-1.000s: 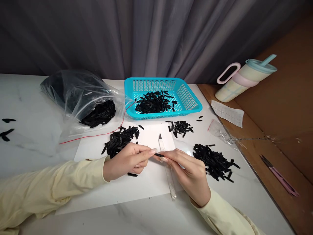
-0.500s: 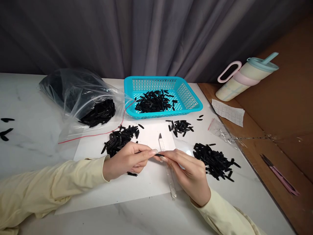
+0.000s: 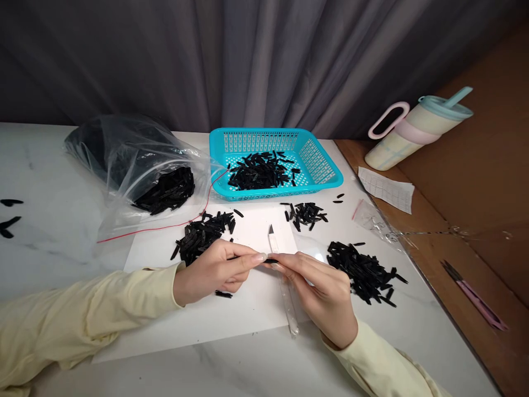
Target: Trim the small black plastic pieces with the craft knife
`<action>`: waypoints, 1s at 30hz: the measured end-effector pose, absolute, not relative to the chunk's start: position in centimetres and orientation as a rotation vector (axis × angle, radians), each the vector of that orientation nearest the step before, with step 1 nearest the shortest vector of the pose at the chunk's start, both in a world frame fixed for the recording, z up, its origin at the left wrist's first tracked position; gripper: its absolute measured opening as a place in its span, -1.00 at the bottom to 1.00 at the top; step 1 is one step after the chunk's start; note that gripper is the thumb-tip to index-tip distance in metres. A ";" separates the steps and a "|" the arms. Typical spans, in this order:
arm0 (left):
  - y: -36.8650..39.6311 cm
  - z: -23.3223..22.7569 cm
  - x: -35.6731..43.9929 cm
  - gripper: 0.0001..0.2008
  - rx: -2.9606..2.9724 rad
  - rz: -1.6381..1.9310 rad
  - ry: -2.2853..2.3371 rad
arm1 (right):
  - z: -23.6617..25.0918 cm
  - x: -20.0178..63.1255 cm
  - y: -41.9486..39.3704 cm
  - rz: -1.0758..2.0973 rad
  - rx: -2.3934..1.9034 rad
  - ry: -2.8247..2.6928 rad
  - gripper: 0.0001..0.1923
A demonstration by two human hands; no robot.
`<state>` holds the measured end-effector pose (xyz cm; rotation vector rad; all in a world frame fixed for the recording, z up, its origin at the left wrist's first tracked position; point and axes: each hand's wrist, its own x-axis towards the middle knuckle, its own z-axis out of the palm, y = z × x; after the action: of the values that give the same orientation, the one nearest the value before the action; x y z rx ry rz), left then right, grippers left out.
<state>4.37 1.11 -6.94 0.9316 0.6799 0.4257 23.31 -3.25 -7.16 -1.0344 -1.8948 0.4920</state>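
While a grey pleated curtain (image 3: 256, 60) closes off the back, the white marble-patterned table (image 3: 53, 242) fills most of the view, with a brown wooden surface (image 3: 467, 259) adjoining it on the right. On the table lies a white rectangular paper sheet (image 3: 231, 314), and to the back left sits a crumpled clear plastic bag (image 3: 132, 160) with black pieces inside and a thin red string (image 3: 152, 228) trailing from it. Behind the sheet stands a turquoise perforated plastic basket (image 3: 318, 165) holding more black pieces. A cream tumbler with a pale blue lid and pink handle (image 3: 413, 135) lies tilted at the far right, with a printed paper slip (image 3: 386, 189) below it and pink-handled snips (image 3: 475, 295) nearer the front.

Three heaps of small black plastic slivers rest about the sheet: the left heap (image 3: 202, 234) just behind the left hand, a small middle heap (image 3: 306, 214) near the basket, and the right heap (image 3: 363, 270) beside the right hand. A clear-handled craft knife (image 3: 285, 292) lies on the sheet, partly under the right hand.

Both hands meet over the middle of the sheet. The left hand (image 3: 215, 273) and the right hand (image 3: 326, 298) each pinch an end of one thin black sliver (image 3: 270, 261) between thumb and forefinger, the other fingers curled. A single loose black sliver (image 3: 223, 294) lies just under the left hand.
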 end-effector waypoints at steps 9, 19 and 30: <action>1.0 -7.0 4.5 -0.75 0.909 0.457 0.678 | -7.5 23.3 -3.3 0.485 -1.035 -1.881 -0.67; 1.2 -6.7 4.4 -0.72 0.874 0.446 0.668 | -7.2 23.2 -3.3 0.485 -1.025 -1.872 -0.64; 1.2 -6.6 4.3 -0.70 0.867 0.433 0.695 | -7.4 23.2 -3.3 0.432 -1.046 -1.859 -0.66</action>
<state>4.32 1.21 -6.63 0.8671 0.6953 0.4332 23.23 -3.34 -7.41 -1.0459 -1.8590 0.4322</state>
